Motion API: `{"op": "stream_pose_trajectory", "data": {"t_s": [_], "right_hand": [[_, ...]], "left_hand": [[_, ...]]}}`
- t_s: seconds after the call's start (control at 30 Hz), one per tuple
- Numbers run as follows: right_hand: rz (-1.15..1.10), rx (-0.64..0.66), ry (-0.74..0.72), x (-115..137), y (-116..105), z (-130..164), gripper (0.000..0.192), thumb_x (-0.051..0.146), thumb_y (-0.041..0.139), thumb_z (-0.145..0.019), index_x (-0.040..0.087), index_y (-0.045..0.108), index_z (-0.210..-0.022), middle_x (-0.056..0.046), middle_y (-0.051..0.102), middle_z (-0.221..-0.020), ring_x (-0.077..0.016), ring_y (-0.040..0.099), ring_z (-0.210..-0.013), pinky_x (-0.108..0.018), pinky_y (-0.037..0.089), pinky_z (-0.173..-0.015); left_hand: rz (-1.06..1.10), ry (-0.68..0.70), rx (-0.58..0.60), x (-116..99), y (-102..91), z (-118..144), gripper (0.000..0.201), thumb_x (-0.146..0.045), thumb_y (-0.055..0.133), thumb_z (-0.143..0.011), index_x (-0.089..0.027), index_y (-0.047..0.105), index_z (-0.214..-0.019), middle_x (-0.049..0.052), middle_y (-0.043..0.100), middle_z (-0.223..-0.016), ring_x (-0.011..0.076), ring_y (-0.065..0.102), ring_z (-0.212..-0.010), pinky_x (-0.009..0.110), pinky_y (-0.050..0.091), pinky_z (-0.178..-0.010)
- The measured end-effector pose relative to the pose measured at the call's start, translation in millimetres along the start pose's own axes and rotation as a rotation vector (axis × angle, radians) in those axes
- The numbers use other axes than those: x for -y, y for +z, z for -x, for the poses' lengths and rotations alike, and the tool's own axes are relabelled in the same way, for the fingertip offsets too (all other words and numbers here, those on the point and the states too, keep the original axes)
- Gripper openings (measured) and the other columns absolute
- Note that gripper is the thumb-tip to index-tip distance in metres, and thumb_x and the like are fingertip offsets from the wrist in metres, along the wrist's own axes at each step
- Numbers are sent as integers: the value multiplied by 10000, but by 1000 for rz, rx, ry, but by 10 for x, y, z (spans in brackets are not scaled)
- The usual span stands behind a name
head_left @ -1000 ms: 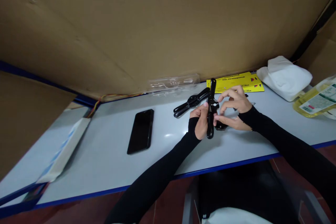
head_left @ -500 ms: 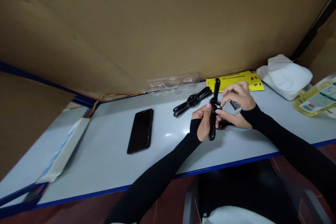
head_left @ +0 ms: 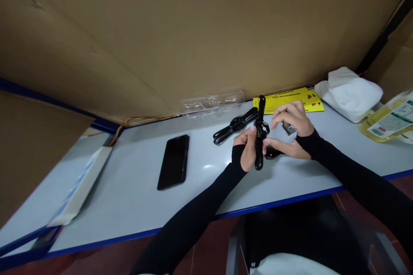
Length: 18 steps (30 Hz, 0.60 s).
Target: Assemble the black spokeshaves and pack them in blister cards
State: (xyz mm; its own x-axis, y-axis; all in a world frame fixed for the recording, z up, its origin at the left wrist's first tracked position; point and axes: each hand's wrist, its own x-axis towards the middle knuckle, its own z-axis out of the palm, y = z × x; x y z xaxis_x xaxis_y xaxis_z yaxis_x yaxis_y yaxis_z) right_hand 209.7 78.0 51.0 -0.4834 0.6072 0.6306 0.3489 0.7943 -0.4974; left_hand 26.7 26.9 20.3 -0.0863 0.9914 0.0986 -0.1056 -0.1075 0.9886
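Observation:
A black spokeshave [head_left: 261, 109] stands on end above the table, its two handles pointing up and down. My left hand [head_left: 246, 148] is closed around its middle, thumb on the near face. My right hand [head_left: 292, 126] is just to the right of it, with thumb and fingers apart and nothing seen between them; the thumb tip is close to the tool's lower handle. Below the right hand lies another black tool [head_left: 273, 153], mostly covered. Small metal parts [head_left: 288, 128] show on the table behind the right fingers. More black spokeshaves [head_left: 237, 124] lie together left of my hands.
A black phone [head_left: 173, 162] lies on the white table [head_left: 129, 206]. Yellow cards [head_left: 301, 99] and clear plastic packaging [head_left: 213, 102] are along the cardboard wall [head_left: 193, 30]. At right are a white bundle [head_left: 350, 94] and a bottle of yellow liquid [head_left: 392, 118]. A long white box [head_left: 82, 182] stands left.
My right fingers have come off the middle of the spokeshave and spread apart. My left hand has shifted slightly left with the tool, whose metal middle now shows more.

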Motion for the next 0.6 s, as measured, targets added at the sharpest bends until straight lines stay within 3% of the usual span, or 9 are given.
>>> {"op": "stream_pose_trajectory", "data": {"t_s": [0.1, 0.2, 0.3, 0.43, 0.6], "right_hand": [[48, 15, -38, -1, 77, 21, 405, 365, 866, -773, 289, 779, -1161, -92, 619, -1177, -296, 452, -1086, -471, 492, -899], [46, 25, -87, -32, 118, 24, 237, 296, 862, -777, 279, 811, -1008, -90, 629, -1153, -296, 449, -1097, -420, 495, -820], [91, -97, -98, -89, 121, 3, 74, 257, 841, -809, 257, 775, -843, -82, 655, -1045, -292, 489, -1064, -416, 493, -812], [155, -240, -17, -156, 149, -16, 175, 325, 831, -845, 232, 743, -965, -76, 675, -963, -272, 544, -955, -442, 500, -844], [112, -188, 62, -111, 204, 12, 76, 288, 725, -953, 244, 771, -994, -61, 693, -942, -230, 563, -878, -401, 504, -796]], "left_hand": [[-11, -12, -26, -39, -11, -15, 669, -791, 602, -902, -166, 653, -669, 36, 630, -520, 132, 557, -427, 256, 428, -440], [2, -7, -5, -28, 5, 10, 645, -776, 609, -909, -161, 671, -723, 24, 625, -522, 124, 546, -426, 252, 445, -454], [19, -30, 53, 18, 22, 41, 624, -750, 590, -941, -159, 681, -761, 11, 607, -511, 115, 528, -416, 248, 451, -460], [33, -21, 39, 56, 9, 23, 613, -736, 586, -951, -158, 670, -763, 29, 654, -584, 109, 532, -414, 245, 436, -427], [26, -24, 50, 28, 10, 18, 627, -746, 577, -950, -161, 659, -739, 11, 603, -531, 109, 523, -408, 241, 440, -426]]}}
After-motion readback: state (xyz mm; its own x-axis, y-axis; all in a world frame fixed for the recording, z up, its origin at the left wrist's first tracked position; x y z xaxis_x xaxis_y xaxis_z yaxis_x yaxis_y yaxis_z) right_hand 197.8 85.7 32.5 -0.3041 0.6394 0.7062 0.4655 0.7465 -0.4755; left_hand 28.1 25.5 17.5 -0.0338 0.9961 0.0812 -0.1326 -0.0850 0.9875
